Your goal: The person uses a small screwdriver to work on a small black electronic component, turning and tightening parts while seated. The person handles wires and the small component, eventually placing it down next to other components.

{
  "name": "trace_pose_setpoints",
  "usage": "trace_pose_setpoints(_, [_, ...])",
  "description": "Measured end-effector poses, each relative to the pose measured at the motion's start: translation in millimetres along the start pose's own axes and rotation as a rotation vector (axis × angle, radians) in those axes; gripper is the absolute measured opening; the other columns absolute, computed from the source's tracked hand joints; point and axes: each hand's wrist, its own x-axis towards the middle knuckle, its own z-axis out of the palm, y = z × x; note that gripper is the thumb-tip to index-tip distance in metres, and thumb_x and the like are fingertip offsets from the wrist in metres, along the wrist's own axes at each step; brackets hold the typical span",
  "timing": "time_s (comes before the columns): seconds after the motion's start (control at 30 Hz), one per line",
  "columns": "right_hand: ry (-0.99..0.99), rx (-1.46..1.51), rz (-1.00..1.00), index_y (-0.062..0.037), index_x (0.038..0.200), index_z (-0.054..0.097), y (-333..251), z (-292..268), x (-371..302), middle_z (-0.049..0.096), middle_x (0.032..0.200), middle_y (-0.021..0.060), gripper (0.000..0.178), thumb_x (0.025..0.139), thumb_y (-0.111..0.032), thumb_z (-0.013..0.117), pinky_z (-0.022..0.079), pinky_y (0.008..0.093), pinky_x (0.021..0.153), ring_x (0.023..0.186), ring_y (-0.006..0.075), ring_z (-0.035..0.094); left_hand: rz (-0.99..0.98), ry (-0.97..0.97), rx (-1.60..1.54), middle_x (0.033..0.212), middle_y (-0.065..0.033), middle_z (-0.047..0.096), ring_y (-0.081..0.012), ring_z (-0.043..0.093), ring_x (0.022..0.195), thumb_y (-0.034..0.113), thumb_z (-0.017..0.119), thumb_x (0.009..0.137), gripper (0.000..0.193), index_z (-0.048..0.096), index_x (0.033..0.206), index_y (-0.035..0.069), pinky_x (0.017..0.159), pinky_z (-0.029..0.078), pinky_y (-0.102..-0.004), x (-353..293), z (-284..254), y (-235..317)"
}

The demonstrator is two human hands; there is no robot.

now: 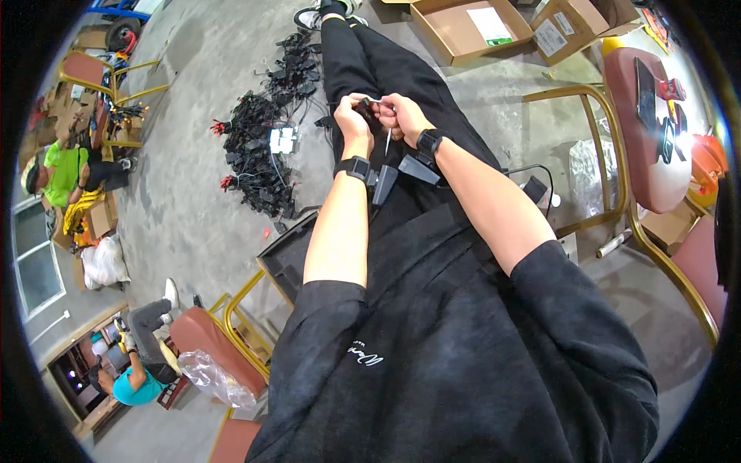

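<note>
Both of my hands meet over my lap, close together. My left hand (353,123) is closed around a small dark object (368,109), mostly hidden by the fingers. Beside it, my right hand (406,118) pinches a thin pale strand or rod (388,144), which hangs below the fingers; I cannot tell its kind. Just below the hands lie two dark grey wedge-shaped pieces, a left one (384,186) and a right one (419,169). Black watch-like bands sit on both wrists.
A heap of black cabled parts (258,162) with red ends covers floor at left, a lit screen (283,140) beside it. Chairs flank me; the right one (629,131) bears tools. Cardboard boxes (471,31) stand ahead. Two people, in green (68,171) and teal (137,386), sit left.
</note>
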Motion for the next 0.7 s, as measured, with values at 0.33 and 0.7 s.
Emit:
trace_pose_setpoints(0.33, [0.027, -0.012, 0.077, -0.0209, 0.053, 0.021, 7, 5, 1, 0.02, 0.046, -0.0069, 0.035, 0.083, -0.032, 0.036, 0.011, 0.0271, 0.039, 0.04, 0.0093, 0.012, -0.048, -0.062, 0.058, 0.049, -0.0105, 0.042, -0.0229, 0.041, 0.043, 0.023, 0.039, 0.077, 0.026, 0.041, 0.057, 0.005, 0.047, 0.036, -0.0349, 7, -13, 6])
trace_pose_setpoints(0.7, [0.027, 0.089, 0.034, -0.0213, 0.054, 0.021, -12, -2, -4, 0.019, 0.045, -0.0067, 0.029, 0.077, -0.033, 0.035, 0.01, 0.0273, 0.038, 0.039, 0.0096, 0.014, -0.016, -0.161, 0.125, 0.046, -0.0115, 0.039, -0.0236, 0.039, 0.04, 0.029, 0.037, 0.077, 0.026, 0.039, 0.058, 0.009, 0.044, 0.034, -0.0355, 9, 17, 25])
